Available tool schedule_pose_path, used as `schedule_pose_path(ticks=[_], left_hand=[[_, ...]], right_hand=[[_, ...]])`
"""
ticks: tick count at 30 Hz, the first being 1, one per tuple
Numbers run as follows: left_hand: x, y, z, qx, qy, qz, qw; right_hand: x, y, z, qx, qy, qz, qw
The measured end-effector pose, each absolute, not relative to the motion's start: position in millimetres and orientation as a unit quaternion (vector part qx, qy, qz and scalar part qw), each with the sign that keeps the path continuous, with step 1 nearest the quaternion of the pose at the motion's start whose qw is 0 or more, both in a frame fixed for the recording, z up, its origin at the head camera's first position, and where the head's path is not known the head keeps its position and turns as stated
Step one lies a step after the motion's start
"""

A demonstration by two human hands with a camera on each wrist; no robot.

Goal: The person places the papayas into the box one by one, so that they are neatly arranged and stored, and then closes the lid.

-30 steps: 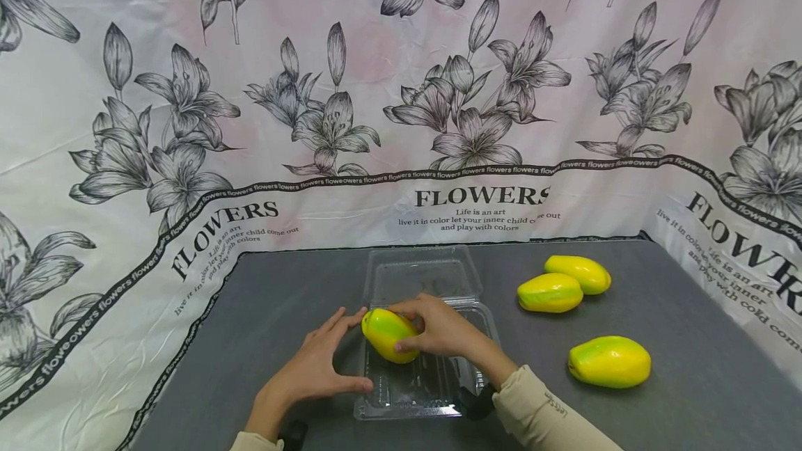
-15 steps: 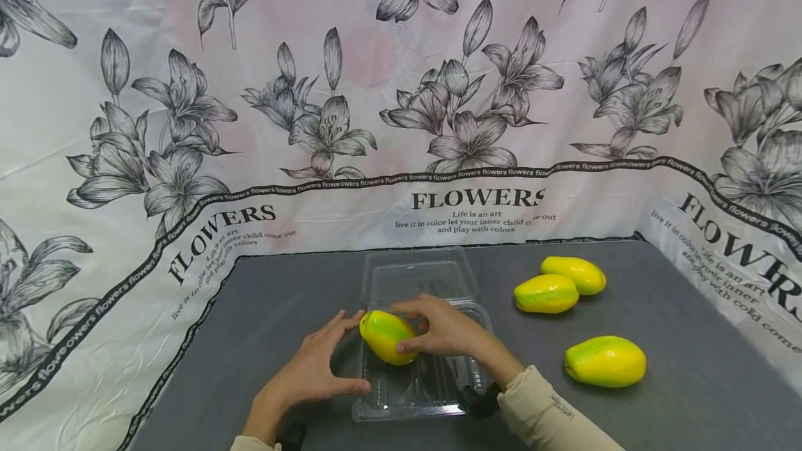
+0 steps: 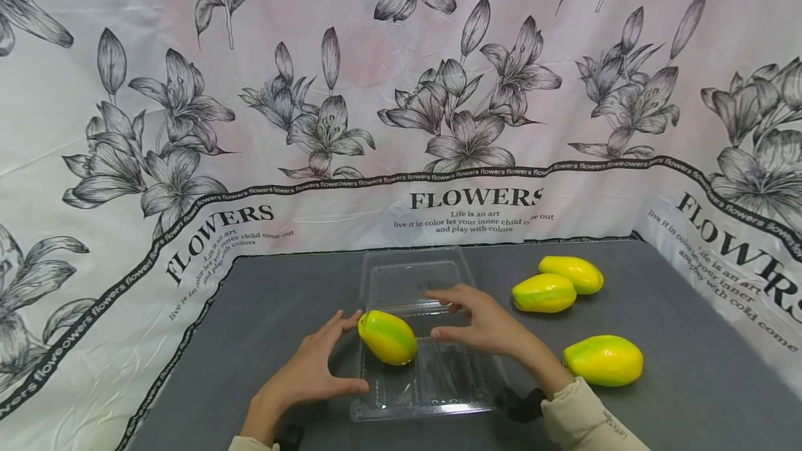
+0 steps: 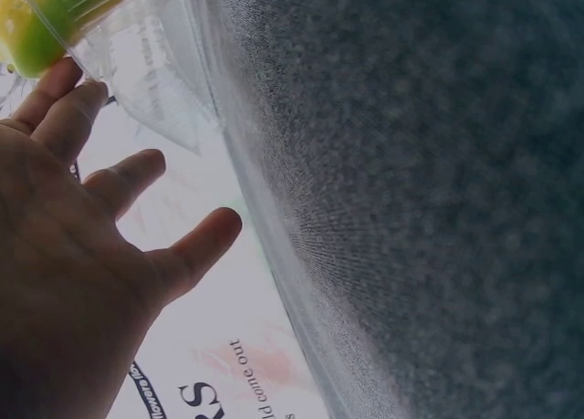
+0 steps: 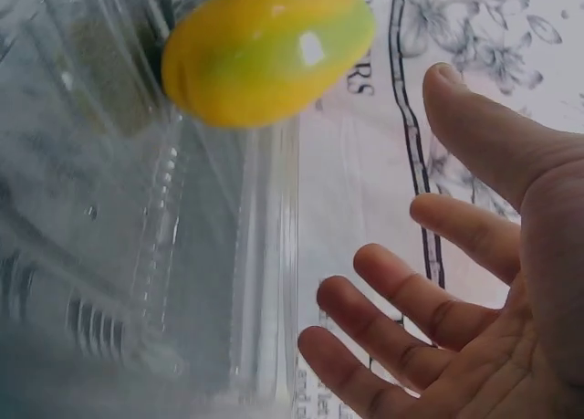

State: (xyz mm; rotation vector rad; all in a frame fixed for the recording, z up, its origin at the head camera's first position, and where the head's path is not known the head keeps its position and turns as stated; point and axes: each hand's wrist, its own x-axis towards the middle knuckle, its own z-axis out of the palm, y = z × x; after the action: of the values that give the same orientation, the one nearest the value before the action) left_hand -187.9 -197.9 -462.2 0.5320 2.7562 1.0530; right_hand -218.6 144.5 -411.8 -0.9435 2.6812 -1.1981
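A yellow-green papaya [image 3: 387,338] lies in the left part of a clear plastic clamshell box [image 3: 438,406], whose lid [image 3: 413,277] is folded back behind it. My left hand [image 3: 313,365] is at the box's left edge, fingers spread and fairly straight, fingertips right by the papaya's stem end. In the left wrist view its fingers [image 4: 137,170] reach along the box's side. Over the right part of the box, my right hand [image 3: 485,322] is apart from the papaya, thumb and fingers extended around nothing. The right wrist view shows that gap between the papaya [image 5: 265,54] and the fingers [image 5: 392,296].
To the right on the grey table [image 3: 301,284] lie more papayas: one at the front [image 3: 604,360], and two touching at the back, a nearer papaya [image 3: 544,293] and a farther papaya [image 3: 573,274]. A flower-printed cloth [image 3: 351,214] hangs behind and around the table.
My right hand has let go of the papaya and moved right, away from it. The papaya rests in the box where it was, and my left hand has hardly moved.
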Motion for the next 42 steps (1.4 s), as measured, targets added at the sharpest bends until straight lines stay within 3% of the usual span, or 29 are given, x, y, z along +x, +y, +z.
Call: schedule_pose_path(ticks=[21,42], left_hand=[[-186,-200,-461,0.173,0.913,0.361,0.08],[-187,-200,-460,0.163,0.912,0.363,0.096]], right_hand=[[-203,233,-416,-0.225,0.908,-0.345,-0.073],[-186,336,-424,-0.17,0.933,-0.319,0.002]])
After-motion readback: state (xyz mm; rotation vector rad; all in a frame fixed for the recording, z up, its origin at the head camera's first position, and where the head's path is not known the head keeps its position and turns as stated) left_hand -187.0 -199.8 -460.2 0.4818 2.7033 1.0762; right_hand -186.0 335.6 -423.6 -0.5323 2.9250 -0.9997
